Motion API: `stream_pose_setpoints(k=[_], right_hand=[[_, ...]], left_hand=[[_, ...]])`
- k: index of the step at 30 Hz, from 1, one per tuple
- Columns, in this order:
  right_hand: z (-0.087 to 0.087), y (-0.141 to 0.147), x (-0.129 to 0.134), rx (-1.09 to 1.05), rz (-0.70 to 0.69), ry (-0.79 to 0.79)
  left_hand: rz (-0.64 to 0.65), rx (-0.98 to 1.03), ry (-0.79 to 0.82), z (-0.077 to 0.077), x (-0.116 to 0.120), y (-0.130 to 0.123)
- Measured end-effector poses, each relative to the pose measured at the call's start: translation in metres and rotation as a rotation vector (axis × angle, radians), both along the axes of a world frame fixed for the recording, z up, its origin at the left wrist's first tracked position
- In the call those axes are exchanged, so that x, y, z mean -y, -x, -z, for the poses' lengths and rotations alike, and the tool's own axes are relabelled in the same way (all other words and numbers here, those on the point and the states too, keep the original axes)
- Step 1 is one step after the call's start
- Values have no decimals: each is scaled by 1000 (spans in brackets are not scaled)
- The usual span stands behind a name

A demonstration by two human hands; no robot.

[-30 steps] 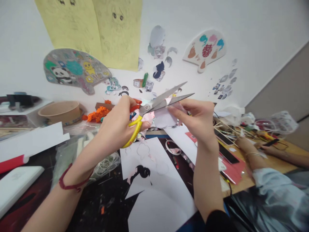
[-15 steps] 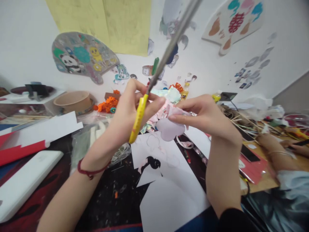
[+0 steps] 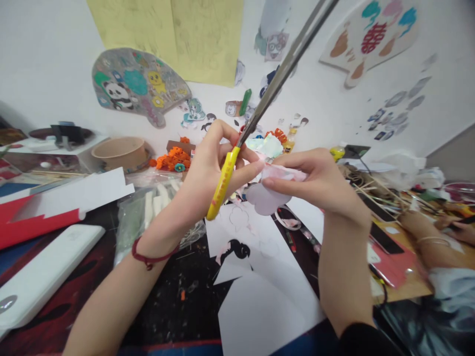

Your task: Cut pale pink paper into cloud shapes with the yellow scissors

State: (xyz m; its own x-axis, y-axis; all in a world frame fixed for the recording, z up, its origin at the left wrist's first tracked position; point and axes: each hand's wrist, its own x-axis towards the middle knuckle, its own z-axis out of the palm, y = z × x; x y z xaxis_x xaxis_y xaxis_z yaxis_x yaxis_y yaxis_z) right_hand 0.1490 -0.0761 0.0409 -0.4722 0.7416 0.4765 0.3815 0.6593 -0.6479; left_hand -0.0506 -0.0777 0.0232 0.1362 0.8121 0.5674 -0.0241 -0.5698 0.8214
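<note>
Left hand (image 3: 211, 170): closed around the scissors (image 3: 261, 110). The yellow handle (image 3: 222, 184) crosses the front of the hand; the blades lie nearly together and point up and to the right, away from the paper. The handle carries a line of small reddish characters, too blurred to read.

Right hand (image 3: 315, 180): thumb and fingers are pinched on a pink sheet (image 3: 284, 174), patterned and folded. A pale paper shape (image 3: 269, 200) with a rounded, lobed edge hangs directly below the right thumb, overlapped by the pink sheet. The left thumb tip is at the left edge of the pink sheet; whether it touches cannot be told.

Markings: the fan (image 3: 356, 49) at upper right bears the red character 囍. The white case (image 3: 52, 274) at lower left shows a faint mark, not legible. The label of the small bottle (image 3: 290, 140) behind the hands is too small to read.

Work surface: below the pale paper shape, white paper (image 3: 269, 301) lies on the dark table (image 3: 166, 296). It carries a drawn flower outline (image 3: 238, 217) and a black cutout (image 3: 237, 248). Orange pieces (image 3: 172, 160) lie beyond the left wrist.
</note>
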Motion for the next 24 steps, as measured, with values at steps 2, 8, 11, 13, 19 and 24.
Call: stream_pose_setpoints(k=[2, 8, 11, 13, 19, 24], right_hand=[[0, 2, 1, -34, 3, 21], [4, 6, -1, -163, 10, -5], [4, 7, 0, -149, 17, 14], [4, 9, 1, -119, 21, 19], [5, 10, -1, -68, 26, 87], [8, 8, -6, -163, 26, 87]], left_hand=[[16, 78, -19, 0, -1, 0], [2, 65, -73, -2, -2, 4], [9, 37, -77, -2, -1, 4], [12, 2, -84, -1, 0, 3], [-51, 15, -147, 1, -4, 4], [-61, 112, -123, -1, -7, 7]])
